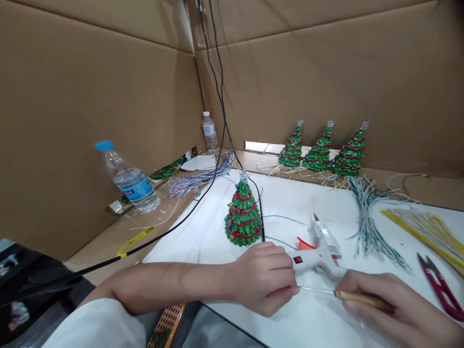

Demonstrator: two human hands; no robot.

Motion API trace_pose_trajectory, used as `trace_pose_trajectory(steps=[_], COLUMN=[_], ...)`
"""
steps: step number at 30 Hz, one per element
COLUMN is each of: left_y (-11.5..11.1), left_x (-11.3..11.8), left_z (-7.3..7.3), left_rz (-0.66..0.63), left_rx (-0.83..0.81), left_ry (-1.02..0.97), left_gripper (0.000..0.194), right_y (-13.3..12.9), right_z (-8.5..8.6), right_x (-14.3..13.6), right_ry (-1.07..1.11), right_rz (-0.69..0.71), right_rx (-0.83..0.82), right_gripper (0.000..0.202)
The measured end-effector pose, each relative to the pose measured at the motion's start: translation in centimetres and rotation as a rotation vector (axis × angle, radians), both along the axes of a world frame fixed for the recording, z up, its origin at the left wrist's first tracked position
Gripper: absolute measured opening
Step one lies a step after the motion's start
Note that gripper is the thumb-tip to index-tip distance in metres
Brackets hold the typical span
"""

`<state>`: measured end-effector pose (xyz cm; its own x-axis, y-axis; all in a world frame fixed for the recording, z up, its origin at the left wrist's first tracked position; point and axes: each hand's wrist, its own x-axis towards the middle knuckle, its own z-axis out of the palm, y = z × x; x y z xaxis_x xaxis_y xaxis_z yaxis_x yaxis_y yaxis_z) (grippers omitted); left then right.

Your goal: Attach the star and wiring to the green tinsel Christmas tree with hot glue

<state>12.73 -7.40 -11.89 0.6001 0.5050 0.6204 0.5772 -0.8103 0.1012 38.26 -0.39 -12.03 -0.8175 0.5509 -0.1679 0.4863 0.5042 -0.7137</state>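
My right hand is closed around the wooden handle of a thin metal tool at the lower right. The tool's shaft reaches left to the fingertips of my left hand, which is closed; anything inside its fingers is hidden. Just beyond my left hand a green tree figurine with red garlands and a clear star stands upright on the white board. A white glue gun lies between and behind my hands, its nozzle pointing away, near a small orange-red piece.
Three similar trees stand at the back. Wire bundles and red snips lie right. A large bottle leans left; a smaller bottle stands behind. Black cables hang across the middle; cardboard walls enclose the table.
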Motion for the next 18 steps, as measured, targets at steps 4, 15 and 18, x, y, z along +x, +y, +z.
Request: trace_pose_trajectory(steps=[4,15,18], left_y=[0.0,0.1,0.3], left_x=[0.1,-0.1,-0.4], left_z=[0.2,-0.1,-0.2], left_rz=[-0.019,-0.042,-0.022], left_rx=[-0.003,0.026,0.024], left_ry=[-0.009,-0.092,-0.132], left_gripper=[0.017,0.017,0.016], right_y=[0.3,1.6,2.6], right_z=[0.7,0.9,1.1], right_x=[0.2,1.5,2.4], right_ry=[-0.059,0.035,0.066], right_rz=[0.066,0.008,-0.084], right_rx=[0.015,0.05,0.063], right_gripper=[0.039,0.04,0.043])
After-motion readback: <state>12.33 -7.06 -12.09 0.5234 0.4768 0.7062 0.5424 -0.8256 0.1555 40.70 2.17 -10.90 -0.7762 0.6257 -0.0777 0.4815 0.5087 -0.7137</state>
